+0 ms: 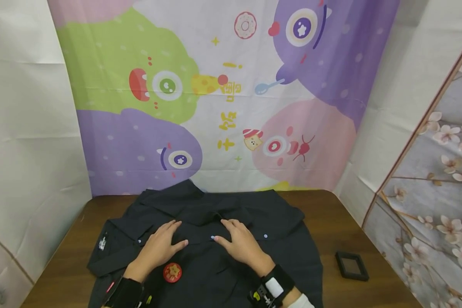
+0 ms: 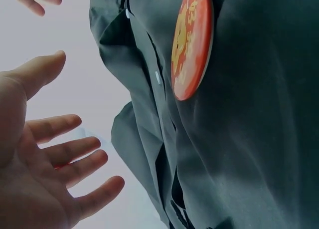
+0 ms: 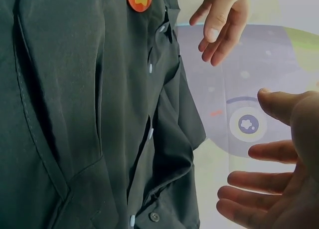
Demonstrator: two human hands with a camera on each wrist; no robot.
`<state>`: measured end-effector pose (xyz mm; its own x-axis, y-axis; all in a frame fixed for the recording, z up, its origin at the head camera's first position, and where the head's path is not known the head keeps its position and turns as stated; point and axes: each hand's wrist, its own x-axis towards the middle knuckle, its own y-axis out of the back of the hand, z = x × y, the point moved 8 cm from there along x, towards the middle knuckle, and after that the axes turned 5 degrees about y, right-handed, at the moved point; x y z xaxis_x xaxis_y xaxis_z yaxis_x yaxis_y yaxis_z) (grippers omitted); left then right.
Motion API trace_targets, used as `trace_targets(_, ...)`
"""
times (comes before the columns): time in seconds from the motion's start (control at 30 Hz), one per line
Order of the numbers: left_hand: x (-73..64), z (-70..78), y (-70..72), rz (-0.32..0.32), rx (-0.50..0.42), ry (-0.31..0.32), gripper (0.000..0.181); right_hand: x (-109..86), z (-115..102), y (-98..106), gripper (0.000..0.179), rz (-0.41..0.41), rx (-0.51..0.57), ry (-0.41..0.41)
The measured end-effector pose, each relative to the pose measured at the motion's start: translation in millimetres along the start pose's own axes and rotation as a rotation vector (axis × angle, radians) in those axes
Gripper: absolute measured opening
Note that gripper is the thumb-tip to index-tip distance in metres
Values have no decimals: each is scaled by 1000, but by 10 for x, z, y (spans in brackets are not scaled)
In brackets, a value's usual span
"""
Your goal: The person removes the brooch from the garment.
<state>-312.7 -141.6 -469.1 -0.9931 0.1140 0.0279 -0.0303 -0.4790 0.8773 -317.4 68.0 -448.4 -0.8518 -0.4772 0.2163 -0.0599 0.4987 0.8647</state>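
A dark button-up shirt point(image 1: 200, 256) lies spread across the table, with small pale buttons point(image 1: 265, 236) along its front placket. Above its left part is my left hand point(image 1: 159, 246), fingers extended and thumb held apart, holding nothing. My right hand point(image 1: 240, 244) hovers over the middle of the shirt, fingers spread, also holding nothing. Both wrist views show a gap between the palms and the cloth. On the shirt, just below my left hand in the head view, rests a round red badge point(image 1: 172, 273) with a yellow figure on it, seen edge-on in the left wrist view.
The brown wooden table point(image 1: 346, 222) carries a small black square frame point(image 1: 352, 266) at the right. Behind it hangs a cartoon-print cloth point(image 1: 215, 171). White sheeting point(image 1: 31, 107) stands at the left, and a flower-print curtain point(image 1: 439, 192) borders the right.
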Motion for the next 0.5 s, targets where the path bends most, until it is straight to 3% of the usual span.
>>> trace_targets(0.5,-48,-29,-14,5,-2,2,65,11,-93,-64,57,-13,-4,12)
